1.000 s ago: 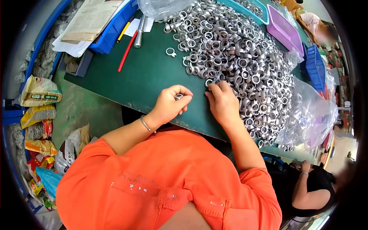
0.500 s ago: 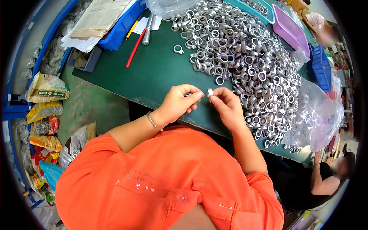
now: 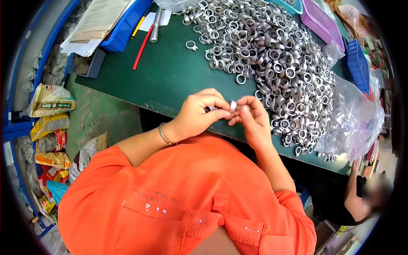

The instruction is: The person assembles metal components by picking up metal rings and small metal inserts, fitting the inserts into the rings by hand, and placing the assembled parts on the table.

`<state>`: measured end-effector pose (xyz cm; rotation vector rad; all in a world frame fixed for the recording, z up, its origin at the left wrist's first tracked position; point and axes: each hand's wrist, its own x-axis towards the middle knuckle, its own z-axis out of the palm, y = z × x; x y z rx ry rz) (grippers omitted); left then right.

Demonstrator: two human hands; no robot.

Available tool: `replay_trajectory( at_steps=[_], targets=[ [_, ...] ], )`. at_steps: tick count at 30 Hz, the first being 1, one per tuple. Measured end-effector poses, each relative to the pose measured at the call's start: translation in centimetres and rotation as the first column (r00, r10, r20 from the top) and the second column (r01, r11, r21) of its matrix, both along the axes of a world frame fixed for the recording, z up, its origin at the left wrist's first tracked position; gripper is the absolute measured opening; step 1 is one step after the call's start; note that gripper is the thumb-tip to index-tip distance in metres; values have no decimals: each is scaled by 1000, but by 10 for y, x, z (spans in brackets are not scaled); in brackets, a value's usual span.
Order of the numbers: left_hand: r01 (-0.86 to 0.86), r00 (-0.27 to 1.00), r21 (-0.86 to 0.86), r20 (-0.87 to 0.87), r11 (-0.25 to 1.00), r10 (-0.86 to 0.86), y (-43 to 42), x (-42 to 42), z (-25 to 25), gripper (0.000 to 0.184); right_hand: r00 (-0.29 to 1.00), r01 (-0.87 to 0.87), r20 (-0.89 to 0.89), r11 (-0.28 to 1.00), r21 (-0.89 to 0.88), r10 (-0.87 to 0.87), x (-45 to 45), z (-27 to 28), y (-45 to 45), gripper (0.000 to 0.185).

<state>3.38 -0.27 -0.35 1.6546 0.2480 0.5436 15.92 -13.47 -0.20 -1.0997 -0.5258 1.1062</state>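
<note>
Over the table's front edge, my left hand pinches a metal ring between thumb and forefinger. More metal shows inside its curled fingers, partly hidden. Close on the right, my right hand has its fingers bent beside the ring, and whether they touch it is unclear. A large pile of metal rings covers the green table beyond my right hand. One loose ring lies left of the pile.
A red pen, a metal-handled tool and a blue tray with papers lie at the back left. A purple tray, a blue bin and plastic bags are at the right. Another person sits at lower right.
My right hand has left the pile's edge and come toward my left hand with a ring. That ring is now between my left thumb and forefinger. The view has shifted slightly.
</note>
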Motion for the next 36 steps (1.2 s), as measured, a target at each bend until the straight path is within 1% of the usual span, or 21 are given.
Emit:
replay_trajectory(
  at_steps=[2, 3, 4, 5, 9, 11, 12, 14, 16, 18, 20, 22, 23, 24, 26, 27, 28, 30, 32, 34, 36],
  targets=[
    [28, 999, 122, 22, 992, -31, -2, 1, 2, 8, 997, -2, 71, 1000, 2, 2, -2, 1, -2, 20],
    [31, 999, 120, 21, 992, -33, -3, 1, 4, 8, 994, 50, 94, 996, 80, -57, -4, 3, -1, 24],
    [21, 1000, 88, -2, 996, -21, -4, 0, 7, 8, 987, 98, 114, 982, 160, -117, -6, 4, 0, 30],
    [10, 1000, 57, -26, 998, -9, -4, 0, 9, 8, 980, 89, 163, 982, 164, -116, -4, 1, -1, 35],
    [17, 999, -59, -50, 998, -20, -6, -2, 11, 8, 957, 95, 252, 973, 208, -147, -4, -3, -3, 34],
    [33, 999, -10, -9, 999, -33, -5, -2, 9, 7, 892, 100, 404, 960, 260, -202, -6, -7, -3, 34],
    [34, 999, -11, -9, 999, -34, -6, -1, 7, 7, 892, 100, 404, 961, 260, -202, -6, -10, -4, 34],
    [22, 1000, 23, 4, 1000, -22, -8, -2, 4, 6, 729, 62, 638, 952, 299, -248, -5, -16, -7, 35],
    [21, 999, 4, -33, 1000, -21, -10, -5, 3, 7, 697, 94, 658, 946, 310, -285, -8, -19, -8, 35],
    [20, 997, -12, -69, 1000, -21, -15, -8, 2, 7, 597, 103, 743, 948, 302, -302, -10, -20, -12, 35],
    [-47, 993, -78, -108, 996, 38, -21, -11, 1, 11, 633, 155, 695, 936, 317, -341, -16, -17, -14, 32],
    [-66, 994, 75, -84, 995, 73, -23, -15, -5, 15, 241, 53, 910, 941, 334, -337, -12, -8, -14, 29],
    [-54, 996, 112, -59, 992, 61, -23, -16, -7, 17, 202, 40, 903, 925, 379, -379, -15, -13, -16, 28],
    [-54, 996, 124, -70, 991, 63, -24, -17, -7, 17, 151, -31, 931, 940, 340, -332, -16, -13, -21, 31],
    [-61, 998, 199, 38, 978, 54, -21, -21, -16, 14, 416, -72, 874, 949, 307, -252, -27, -8, -23, 30],
    [20, 997, -148, -76, 989, -32, -25, -28, -15, 9, 534, -71, 812, 944, 322, -236, -27, -6, -23, 29],
    [80, 980, -475, -124, 877, -156, -24, -34, -11, 8, 473, -84, 850, 948, 307, -233, -19, -4, -23, 26],
    [228, 900, -719, -102, 656, -424, -16, -45, -18, 9, 237, 0, 932, 959, 282, -274, 1, -9, -16, 23],
    [279, 748, -743, -229, 608, -623, -14, -50, -20, 9, 4, 184, 971, 954, 235, -240, 15, -7, 4, 19],
    [270, 659, -731, -334, 627, -673, -20, -49, -35, 11, -219, 280, 973, 950, 136, -74, 22, -4, 19, 16],
    [143, 703, -719, -410, 680, -581, -32, -47, -62, 14, -290, 341, 956, 939, 53, 52, 23, -8, 31, 14]
  ],
)
